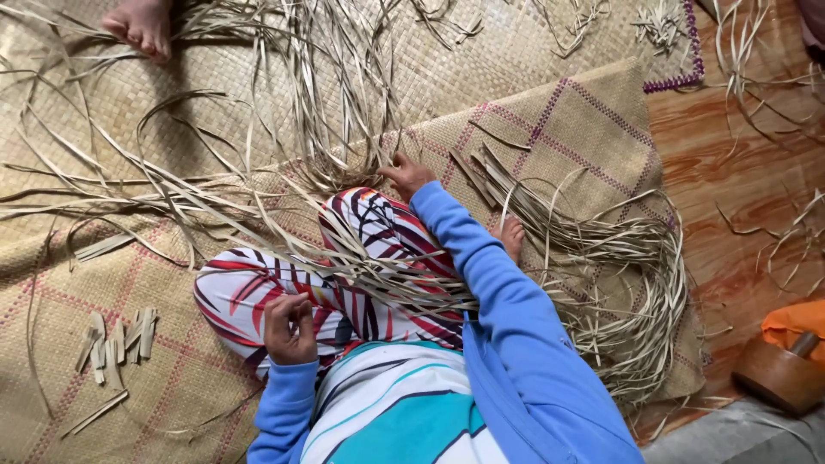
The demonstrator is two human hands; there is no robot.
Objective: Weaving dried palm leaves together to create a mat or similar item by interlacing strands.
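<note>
On the woven mat [593,120] with purple check lines, the right hand [406,174] reaches forward past the knee, fingers bent and pressing down at the mat's unfinished edge, fingertips on the loose dried leaf strips [344,129] there; can't tell if it pinches one strip. Left hand [288,328] rests near the mat's lower part on the person's lap, over the patterned skirt [361,266], fingers curled inward, a thin strip seems to pass by them, grip unclear. Both arms in blue sleeves [507,301]. More strips lie in a looped bundle [636,283] on the mat's right side, beside a bare foot [512,234]. Short cut strip pieces [116,339] sit on the mat's left part, well apart from both hands. Beyond the mat's top edge, on a plain woven mat [77,94], another person's bare foot [137,24]. Right of the mat, wooden floor [739,172], with a round wooden mallet-like tool [778,374] and orange cloth [795,320] near the mat's lower right corner.
</note>
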